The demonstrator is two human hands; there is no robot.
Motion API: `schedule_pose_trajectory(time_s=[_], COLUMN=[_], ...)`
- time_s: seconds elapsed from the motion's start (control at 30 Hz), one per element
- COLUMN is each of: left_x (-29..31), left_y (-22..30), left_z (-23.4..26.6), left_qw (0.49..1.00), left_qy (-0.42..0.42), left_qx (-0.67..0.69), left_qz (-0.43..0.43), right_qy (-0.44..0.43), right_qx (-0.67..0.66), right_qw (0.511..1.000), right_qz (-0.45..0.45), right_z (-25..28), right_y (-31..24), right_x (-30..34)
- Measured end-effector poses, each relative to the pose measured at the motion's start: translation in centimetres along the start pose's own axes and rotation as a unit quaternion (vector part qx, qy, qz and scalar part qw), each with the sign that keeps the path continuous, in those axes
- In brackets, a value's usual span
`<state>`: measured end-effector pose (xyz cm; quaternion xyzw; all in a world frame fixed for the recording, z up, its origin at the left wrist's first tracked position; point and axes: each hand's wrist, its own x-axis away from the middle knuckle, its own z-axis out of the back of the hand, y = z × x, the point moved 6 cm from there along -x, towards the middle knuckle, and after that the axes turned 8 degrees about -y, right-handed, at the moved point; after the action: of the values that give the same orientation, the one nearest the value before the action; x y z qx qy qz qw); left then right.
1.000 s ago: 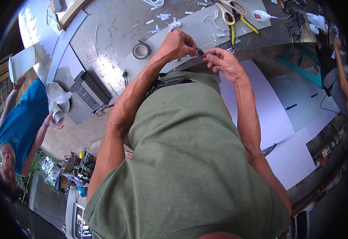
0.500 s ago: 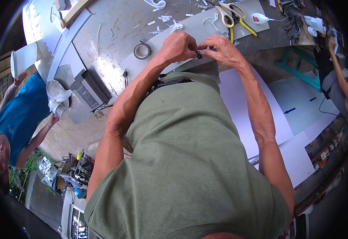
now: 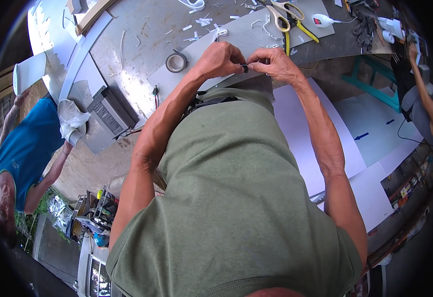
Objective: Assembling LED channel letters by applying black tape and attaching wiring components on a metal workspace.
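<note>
My left hand (image 3: 222, 60) and my right hand (image 3: 274, 64) meet over the near edge of the workbench. Each is pinched closed at the fingertips. Between them is a small black strip (image 3: 245, 69), gripped from both sides; it is too small to tell what it is. A grey roll of tape (image 3: 176, 62) lies flat to the left of my left hand. Beyond my hands, a white strip of small modules (image 3: 220, 33) rests on a grey sheet (image 3: 246, 32). Scissors with cream handles (image 3: 281, 20) and yellow-handled pliers (image 3: 307, 32) lie past my right hand.
White scraps (image 3: 204, 22) litter the bench. A black power supply box (image 3: 111, 114) sits on the left, a white glue bottle (image 3: 324, 21) at the far right. A person in a blue top (image 3: 28, 143) stands left; another person's arm (image 3: 423, 89) shows right, near a green stool (image 3: 375, 86).
Both hands stay pinched together at nearly the same spot, shifting slightly. The black strip has turned a little between the fingertips. The person in blue has shifted slightly.
</note>
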<state>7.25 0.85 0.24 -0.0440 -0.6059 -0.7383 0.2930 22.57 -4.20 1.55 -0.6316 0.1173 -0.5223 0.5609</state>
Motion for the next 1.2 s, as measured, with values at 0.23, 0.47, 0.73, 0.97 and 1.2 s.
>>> schedule_pose_trajectory(time_s=[0.23, 0.47, 0.73, 0.97, 1.2], left_x=[0.1, -0.3, 0.2, 0.2, 0.0], left_y=[-0.8, -0.7, -0.7, -0.9, -1.8], left_z=[-0.2, -0.6, 0.3, 0.1, -0.7], left_qw=[0.995, 0.998, 0.993, 0.989, 0.959], left_qy=[-0.025, -0.019, 0.030, 0.025, -0.003], left_qx=[0.079, 0.062, 0.100, 0.129, 0.273], left_qz=[0.049, 0.022, 0.048, 0.068, 0.076], right_qy=[0.000, 0.032, -0.002, 0.057, 0.172], right_qx=[0.004, 0.225, -0.101, -0.094, 0.147], right_qw=[0.999, 0.963, 0.995, 0.994, 0.956], right_qz=[0.054, 0.147, 0.020, 0.012, 0.189], right_z=[0.0, -0.3, -0.2, -0.5, 0.1], right_y=[0.5, -0.7, 1.1, 1.3, -0.9], right_x=[0.1, 0.5, 0.6, 1.1, 2.1])
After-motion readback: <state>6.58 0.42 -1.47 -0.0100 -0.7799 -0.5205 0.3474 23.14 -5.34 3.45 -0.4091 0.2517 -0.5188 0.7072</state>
